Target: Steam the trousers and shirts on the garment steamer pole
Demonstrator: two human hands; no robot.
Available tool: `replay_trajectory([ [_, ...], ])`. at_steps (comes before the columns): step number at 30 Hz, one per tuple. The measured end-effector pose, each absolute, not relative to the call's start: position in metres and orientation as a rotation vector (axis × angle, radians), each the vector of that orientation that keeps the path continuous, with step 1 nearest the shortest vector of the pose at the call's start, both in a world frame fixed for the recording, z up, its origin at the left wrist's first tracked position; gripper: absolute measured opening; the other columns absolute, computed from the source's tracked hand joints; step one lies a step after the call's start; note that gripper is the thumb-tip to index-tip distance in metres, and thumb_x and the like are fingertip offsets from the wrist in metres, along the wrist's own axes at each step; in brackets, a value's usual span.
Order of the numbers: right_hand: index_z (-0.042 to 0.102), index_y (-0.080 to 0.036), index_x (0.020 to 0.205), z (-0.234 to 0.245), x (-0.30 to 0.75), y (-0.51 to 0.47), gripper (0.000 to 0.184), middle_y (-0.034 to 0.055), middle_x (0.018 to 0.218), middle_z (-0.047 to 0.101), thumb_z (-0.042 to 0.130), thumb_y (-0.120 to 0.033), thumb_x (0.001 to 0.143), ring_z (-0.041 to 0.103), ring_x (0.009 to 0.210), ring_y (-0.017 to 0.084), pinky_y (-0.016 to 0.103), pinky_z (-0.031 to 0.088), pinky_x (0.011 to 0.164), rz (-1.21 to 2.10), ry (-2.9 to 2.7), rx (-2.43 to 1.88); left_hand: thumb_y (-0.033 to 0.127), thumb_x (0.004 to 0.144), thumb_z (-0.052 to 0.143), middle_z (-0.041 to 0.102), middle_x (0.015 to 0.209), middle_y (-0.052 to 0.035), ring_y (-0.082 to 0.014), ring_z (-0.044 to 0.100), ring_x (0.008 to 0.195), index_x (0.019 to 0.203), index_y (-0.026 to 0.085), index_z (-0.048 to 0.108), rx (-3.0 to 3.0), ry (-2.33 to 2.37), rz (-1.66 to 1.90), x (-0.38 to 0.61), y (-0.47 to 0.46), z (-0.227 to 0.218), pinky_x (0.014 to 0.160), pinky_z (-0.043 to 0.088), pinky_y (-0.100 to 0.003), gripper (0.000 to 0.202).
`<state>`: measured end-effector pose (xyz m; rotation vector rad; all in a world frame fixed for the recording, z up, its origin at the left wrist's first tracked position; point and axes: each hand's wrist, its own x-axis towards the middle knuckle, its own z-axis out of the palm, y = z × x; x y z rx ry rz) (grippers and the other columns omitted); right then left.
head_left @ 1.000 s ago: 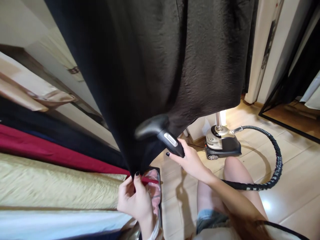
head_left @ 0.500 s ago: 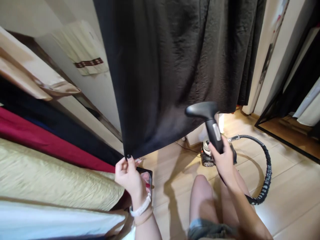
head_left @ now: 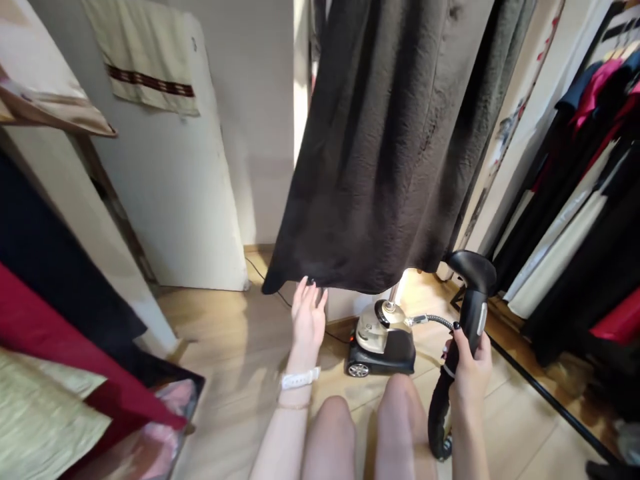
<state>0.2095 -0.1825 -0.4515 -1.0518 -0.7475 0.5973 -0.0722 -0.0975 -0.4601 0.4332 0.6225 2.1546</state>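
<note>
A long black crinkled garment (head_left: 380, 153) hangs in front of me, with its hem at about the height of my hands. My left hand (head_left: 309, 320) is just below the hem, palm up and fingers apart, its fingertips at or very near the cloth. My right hand (head_left: 467, 373) is shut around the black handle of a garment steamer head (head_left: 473, 280), which stands upright to the right of the garment. A dark hose (head_left: 439, 427) runs down from the handle. It leads to the cream and black steamer base (head_left: 384, 341) on the floor.
A rack of hanging clothes (head_left: 565, 200) stands at the right, behind a thin black floor rail (head_left: 545, 393). Folded crimson and pale gold fabrics (head_left: 60, 373) lie at the lower left. A towel (head_left: 145, 57) hangs on a white door (head_left: 175, 200) above the wooden floor (head_left: 225, 360).
My left hand has let go of the hem and opened. My right hand has carried the steamer head to the right and lower. The view has swung away from the fabrics, showing the door and clothes rack.
</note>
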Motion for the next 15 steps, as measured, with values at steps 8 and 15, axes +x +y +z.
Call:
replay_trajectory([
  [8, 0.057, -0.023, 0.104, -0.458, 0.231, -0.19, 0.05, -0.008, 0.068, 0.059, 0.085, -0.053, 0.075, 0.052, 0.049, 0.009, 0.019, 0.042, 0.044, 0.599, -0.615, -1.007, -0.007, 0.078, 0.066, 0.062, 0.09, -0.0027, -0.0074, 0.064, 0.08, 0.109, 0.015, 0.069, 0.296, 0.567, 2.109, -0.076, -0.062, -0.441, 0.09, 0.055, -0.02, 0.037],
  [15, 0.058, -0.023, 0.107, -0.47, 0.239, -0.187, 0.054, -0.0094, 0.064, 0.058, 0.085, -0.057, 0.074, 0.052, 0.05, 0.009, 0.017, 0.043, 0.045, 0.595, -0.568, -1.05, 0.027, 0.092, 0.077, 0.065, 0.086, -0.0012, -0.0095, 0.059, 0.068, 0.095, 0.02, 0.065, 0.153, 0.374, 1.923, -0.06, -0.087, -0.458, 0.063, 0.052, -0.018, 0.014],
])
